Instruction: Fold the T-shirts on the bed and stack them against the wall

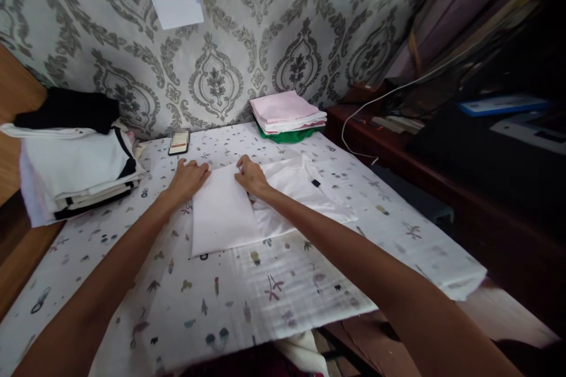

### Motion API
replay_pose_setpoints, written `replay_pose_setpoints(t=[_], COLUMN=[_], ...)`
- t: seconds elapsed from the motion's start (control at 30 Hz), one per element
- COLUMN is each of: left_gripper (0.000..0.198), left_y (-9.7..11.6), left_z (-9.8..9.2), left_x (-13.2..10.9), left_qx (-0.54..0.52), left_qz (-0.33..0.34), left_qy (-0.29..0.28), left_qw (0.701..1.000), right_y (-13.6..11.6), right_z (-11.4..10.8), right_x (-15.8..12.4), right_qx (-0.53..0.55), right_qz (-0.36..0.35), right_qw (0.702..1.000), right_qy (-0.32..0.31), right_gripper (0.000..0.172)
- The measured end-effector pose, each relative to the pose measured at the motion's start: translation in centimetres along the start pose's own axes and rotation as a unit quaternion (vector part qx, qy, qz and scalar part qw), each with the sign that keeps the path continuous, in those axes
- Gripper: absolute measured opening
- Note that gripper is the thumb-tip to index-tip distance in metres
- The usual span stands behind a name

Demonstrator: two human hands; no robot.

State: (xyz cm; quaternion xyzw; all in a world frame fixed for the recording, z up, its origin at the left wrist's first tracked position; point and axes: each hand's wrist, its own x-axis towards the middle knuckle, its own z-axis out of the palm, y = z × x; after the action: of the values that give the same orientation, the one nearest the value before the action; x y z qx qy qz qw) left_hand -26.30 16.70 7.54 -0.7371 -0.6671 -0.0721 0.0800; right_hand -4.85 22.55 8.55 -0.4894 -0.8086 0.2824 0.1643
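Observation:
A white shirt (223,209) lies on the patterned cloth in front of me, its left part folded into a flat panel. The right part is spread loosely, and a small black label shows near its upper right. My left hand (190,178) is closed at the far left corner of the panel, with its fingertips on the fabric. At the panel's far right corner, my right hand (251,177) pinches the shirt between thumb and fingers. My right forearm crosses over the shirt's loose part and hides some of it.
Folded clothes (79,159) are piled at the left, black on top. A smaller stack (287,112), pink over white and green, stands by the wall. A phone (179,141) lies beyond my left hand. A white cable (354,118) hangs over the dark desk (398,153) at right.

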Motion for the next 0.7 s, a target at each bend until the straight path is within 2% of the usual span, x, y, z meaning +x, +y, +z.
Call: replay_pose_setpoints(t=[0.2,0.3,0.4,0.47,0.6,0.7], left_gripper=[0.032,0.038,0.048,0.056,0.061,0.062], left_y=[0.6,1.8,4.4,6.6,10.0,10.7], left_z=[-0.5,-1.0,-0.8,-0.4,0.1,-0.3], left_x=[-0.4,-2.3,-6.1,-9.3,-14.3,-15.8], left_qx=[0.009,-0.035,-0.076,-0.081,-0.067,-0.070], left_qz=[-0.052,-0.076,-0.025,0.033,0.097,0.116], left_qy=[0.004,0.034,0.028,-0.001,-0.034,-0.046], left_qw=[0.999,0.996,0.996,0.996,0.992,0.990], right_y=[-0.4,-0.7,-1.2,-1.8,-3.0,-3.5], right_z=[-0.1,0.0,0.2,0.6,2.9,5.4], right_x=[0.1,-0.7,-1.7,-1.8,-0.3,1.6], right_qx=[-0.084,-0.138,-0.178,-0.181,-0.144,-0.127], right_qz=[0.005,-0.020,-0.104,-0.181,-0.317,-0.361], right_qw=[0.996,0.990,0.978,0.966,0.936,0.918], right_qy=[-0.029,-0.006,0.041,0.038,-0.042,-0.104], right_gripper=[0.035,0.032,0.031,0.030,0.031,0.039])
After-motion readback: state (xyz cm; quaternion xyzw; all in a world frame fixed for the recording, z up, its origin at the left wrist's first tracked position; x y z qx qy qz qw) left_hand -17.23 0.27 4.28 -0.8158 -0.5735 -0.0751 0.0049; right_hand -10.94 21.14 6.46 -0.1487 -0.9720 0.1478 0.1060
